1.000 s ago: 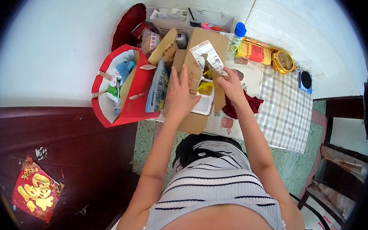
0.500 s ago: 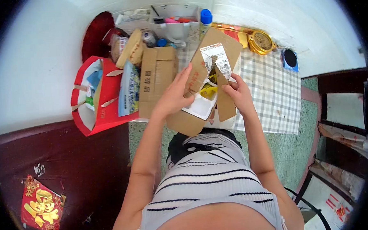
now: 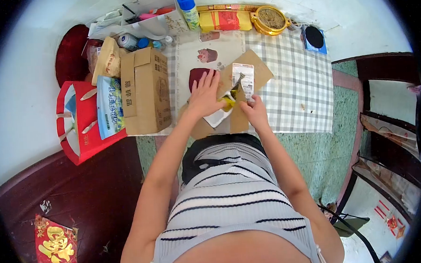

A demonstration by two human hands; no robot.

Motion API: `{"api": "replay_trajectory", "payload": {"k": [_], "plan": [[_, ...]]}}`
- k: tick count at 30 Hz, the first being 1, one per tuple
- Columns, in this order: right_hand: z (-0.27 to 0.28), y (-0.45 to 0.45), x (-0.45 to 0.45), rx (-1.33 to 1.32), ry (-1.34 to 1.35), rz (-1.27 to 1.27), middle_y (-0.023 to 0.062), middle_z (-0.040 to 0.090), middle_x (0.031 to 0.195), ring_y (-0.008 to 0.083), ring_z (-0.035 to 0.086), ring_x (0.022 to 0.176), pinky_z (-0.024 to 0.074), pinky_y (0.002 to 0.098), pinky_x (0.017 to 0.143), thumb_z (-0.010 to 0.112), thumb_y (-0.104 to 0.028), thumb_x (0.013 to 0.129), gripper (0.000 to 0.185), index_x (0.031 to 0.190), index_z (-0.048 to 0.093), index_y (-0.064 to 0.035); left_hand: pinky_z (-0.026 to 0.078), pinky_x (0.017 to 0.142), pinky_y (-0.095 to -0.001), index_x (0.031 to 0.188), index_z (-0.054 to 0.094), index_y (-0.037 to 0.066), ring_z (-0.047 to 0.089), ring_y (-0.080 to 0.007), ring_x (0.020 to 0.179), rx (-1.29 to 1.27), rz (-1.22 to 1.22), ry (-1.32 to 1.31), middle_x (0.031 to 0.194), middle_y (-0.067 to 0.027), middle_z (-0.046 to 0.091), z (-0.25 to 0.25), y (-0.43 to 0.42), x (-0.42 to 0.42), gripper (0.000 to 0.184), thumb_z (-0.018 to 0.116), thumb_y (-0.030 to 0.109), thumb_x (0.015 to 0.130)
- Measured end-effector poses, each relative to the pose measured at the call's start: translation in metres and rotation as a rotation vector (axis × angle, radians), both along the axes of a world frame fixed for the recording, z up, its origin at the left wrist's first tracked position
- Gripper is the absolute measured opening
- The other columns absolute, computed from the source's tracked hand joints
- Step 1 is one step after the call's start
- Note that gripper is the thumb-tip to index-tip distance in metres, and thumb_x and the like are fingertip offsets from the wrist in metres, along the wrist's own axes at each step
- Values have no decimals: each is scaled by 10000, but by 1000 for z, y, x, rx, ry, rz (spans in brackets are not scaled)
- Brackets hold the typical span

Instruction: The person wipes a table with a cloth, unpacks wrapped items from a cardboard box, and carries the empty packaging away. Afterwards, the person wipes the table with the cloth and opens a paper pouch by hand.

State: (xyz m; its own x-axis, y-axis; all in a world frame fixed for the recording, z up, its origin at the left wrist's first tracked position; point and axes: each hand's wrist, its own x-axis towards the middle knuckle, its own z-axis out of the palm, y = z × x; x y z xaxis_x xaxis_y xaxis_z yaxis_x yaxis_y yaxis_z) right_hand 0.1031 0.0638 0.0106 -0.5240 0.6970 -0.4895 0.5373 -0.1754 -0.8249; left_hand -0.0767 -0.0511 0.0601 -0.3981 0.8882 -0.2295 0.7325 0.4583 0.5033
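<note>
While its torn cardboard is parted in the middle, the opened box (image 3: 260, 75) lies at the near edge of the surface (image 3: 303, 97), directly before the person. A printed white label (image 3: 245, 73) sits on its far part, and through the gap show something yellow (image 3: 229, 102) and a white tray (image 3: 216, 117); what the yellow item is, I cannot tell. The left hand (image 3: 204, 96) is spread wide over the box's left side, its fingers reaching to a dark red cloth (image 3: 197, 75) just beyond. The right hand (image 3: 256, 113) has thumb and fingers closed on the right-hand flap (image 3: 238, 119), below the label.

Left of the box stands a closed brown carton (image 3: 145, 92) with dark printing, and against its left side leans a blue and white pouch (image 3: 109, 107). A red paper bag (image 3: 91, 136) is next to the pouch, at the left end of the surface. Beyond the box, along the wall, are a blue-capped spray can (image 3: 189, 14), a yellow and red packet (image 3: 225, 21) and a golden bowl (image 3: 270, 20) filled with something grainy. Farther right, near the surface's far right corner, lies a blue packet bearing a black disc (image 3: 314, 36).
</note>
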Motion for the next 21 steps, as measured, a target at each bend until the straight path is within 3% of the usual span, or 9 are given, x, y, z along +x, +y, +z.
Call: {"api": "replay_trajectory", "payload": {"k": [2, 3, 5, 6, 8, 11, 15, 18, 21], "plan": [[27, 6, -3, 192, -136, 156, 228, 690, 939, 326, 684, 872, 524, 386, 788, 690, -382, 771, 655, 1214, 505, 62, 196, 1111, -593, 1501, 190, 111, 216, -397, 1406, 57, 92, 57, 1518, -218, 234, 1, 19, 10, 921, 671, 279, 733], [39, 13, -5, 187, -138, 159, 228, 690, 939, 326, 684, 872, 524, 386, 788, 690, -382, 771, 655, 1214, 505, 62, 200, 1117, -579, 1493, 203, 104, 233, -386, 1403, 50, 118, 107, 1512, -203, 256, 1, 32, 14, 929, 690, 249, 715], [60, 25, -9, 316, -332, 467, 219, 682, 798, 369, 673, 767, 528, 427, 711, 687, -425, 753, 538, 1003, 612, 45, 194, 1126, -556, 1488, 219, 99, 240, -379, 1400, 56, 70, 133, 1512, -195, 260, -5, 54, 15, 919, 687, 243, 711], [67, 27, -11, 315, -331, 467, 219, 682, 798, 369, 673, 767, 528, 427, 711, 687, -425, 753, 538, 1003, 612, 45, 188, 1134, -533, 1484, 234, 94, 248, -371, 1397, 67, 17, 158, 1513, -188, 264, -10, 62, 14, 910, 684, 236, 706], [76, 28, -15, 485, -374, 504, 196, 663, 713, 374, 658, 693, 524, 459, 654, 664, -432, 756, 448, 790, 646, 14, 208, 1121, -560, 1460, 270, 69, 323, -340, 1359, 77, 17, 151, 1487, -168, 311, -19, 68, 16, 885, 697, 196, 696], [60, 33, -34, 660, -414, 418, 174, 663, 691, 346, 662, 682, 520, 428, 619, 638, -443, 769, 440, 721, 662, -6, 242, 1108, -527, 1438, 323, 70, 376, -309, 1317, 121, 42, 99, 1459, -139, 356, -21, 63, 16, 827, 702, 175, 711], [46, 34, -52, 690, -380, 507, 170, 659, 697, 354, 655, 666, 513, 436, 596, 603, -403, 805, 388, 735, 656, -26, 299, 1068, -479, 1405, 379, 67, 422, -294, 1268, 288, 14, 205, 1404, -118, 414, -31, 54, 18, 724, 693, 130, 755], [37, 40, -41, 658, -188, 568, 171, 639, 675, 328, 641, 629, 495, 417, 575, 594, -346, 835, 337, 771, 640, -18, 316, 1055, -460, 1391, 398, 70, 436, -290, 1251, 322, 0, 270, 1384, -119, 431, -36, 52, 15, 694, 693, 120, 765], [37, 45, -22, 404, -24, 480, 171, 638, 684, 364, 641, 672, 499, 448, 606, 593, -295, 844, 275, 784, 639, -31, 323, 1048, -453, 1388, 406, 83, 445, -282, 1242, 323, -16, 301, 1375, -115, 442, -37, 52, 16, 692, 700, 130, 763]]}}
